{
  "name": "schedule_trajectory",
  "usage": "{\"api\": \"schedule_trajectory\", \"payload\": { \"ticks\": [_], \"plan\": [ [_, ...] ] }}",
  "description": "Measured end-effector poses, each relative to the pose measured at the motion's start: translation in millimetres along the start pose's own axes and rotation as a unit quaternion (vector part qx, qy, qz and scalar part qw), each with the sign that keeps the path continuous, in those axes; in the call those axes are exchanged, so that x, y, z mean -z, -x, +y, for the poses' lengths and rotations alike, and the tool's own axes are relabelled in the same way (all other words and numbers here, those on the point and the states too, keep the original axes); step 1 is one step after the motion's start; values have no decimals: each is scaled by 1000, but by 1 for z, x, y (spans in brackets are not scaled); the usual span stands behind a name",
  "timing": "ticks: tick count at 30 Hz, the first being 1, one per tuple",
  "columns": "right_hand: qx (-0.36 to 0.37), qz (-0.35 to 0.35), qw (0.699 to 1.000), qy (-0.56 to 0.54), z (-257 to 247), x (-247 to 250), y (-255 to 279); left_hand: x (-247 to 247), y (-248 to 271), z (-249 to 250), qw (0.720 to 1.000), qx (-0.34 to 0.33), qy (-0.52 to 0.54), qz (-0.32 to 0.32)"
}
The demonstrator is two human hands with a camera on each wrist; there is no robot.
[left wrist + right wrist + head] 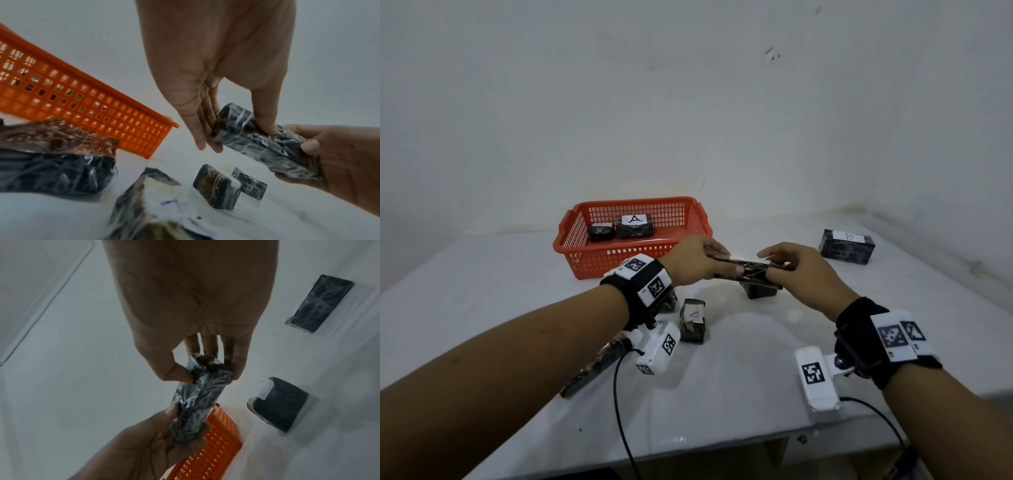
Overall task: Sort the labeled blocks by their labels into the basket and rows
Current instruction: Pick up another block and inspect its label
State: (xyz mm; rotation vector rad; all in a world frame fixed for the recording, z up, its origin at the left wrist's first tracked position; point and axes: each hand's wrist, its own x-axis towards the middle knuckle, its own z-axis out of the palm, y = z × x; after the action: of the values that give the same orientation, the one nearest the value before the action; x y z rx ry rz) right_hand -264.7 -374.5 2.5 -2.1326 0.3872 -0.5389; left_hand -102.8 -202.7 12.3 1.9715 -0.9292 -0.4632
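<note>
Both hands hold one long, flat, dark marbled block (751, 268) level in the air, just in front of the orange basket (571, 240). My left hand (727, 262) pinches its left end, thumb below and fingers on top. My right hand (770, 263) grips the right end. The wrist views show the same block (267, 149) (195, 399) between thumb and fingers of each hand. Its label is a white strip seen edge-on that I cannot read. In the basket lie a block labeled A (635, 224) and a smaller dark block (601, 232).
A block labeled B (847, 246) lies at the far right. A dark block (760, 290) sits under the held one. A small block labeled A (692, 320) stands by my left wrist. A long block (595, 366) lies under my left forearm. Walls close the back and right.
</note>
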Motion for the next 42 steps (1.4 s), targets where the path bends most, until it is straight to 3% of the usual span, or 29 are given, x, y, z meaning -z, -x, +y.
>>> {"api": "schedule_trajectory", "payload": {
  "ticks": [3,11,15,19,25,31,35,42],
  "plan": [
    [-23,8,997,-71,-1,-4,0,3,7,2,994,-1,112,3],
    [-61,-20,970,-236,-9,-19,-3,9,30,-5,980,-5,199,22],
    [-44,-14,968,-247,-16,-25,-3,17,37,-12,973,-15,231,10],
    [-36,-52,965,-254,-20,-36,-1,26,45,-16,977,-29,209,11],
    [-13,-10,969,-245,-26,-50,-1,27,52,-19,975,-34,219,11],
    [-29,-70,961,-268,-30,-49,-2,35,57,-20,969,-40,243,33],
    [-27,-66,971,-227,-27,-45,-1,38,60,-22,965,-43,257,19],
    [-23,-66,965,-252,-32,-46,-4,36,63,-21,964,-59,257,35]
  ]
}}
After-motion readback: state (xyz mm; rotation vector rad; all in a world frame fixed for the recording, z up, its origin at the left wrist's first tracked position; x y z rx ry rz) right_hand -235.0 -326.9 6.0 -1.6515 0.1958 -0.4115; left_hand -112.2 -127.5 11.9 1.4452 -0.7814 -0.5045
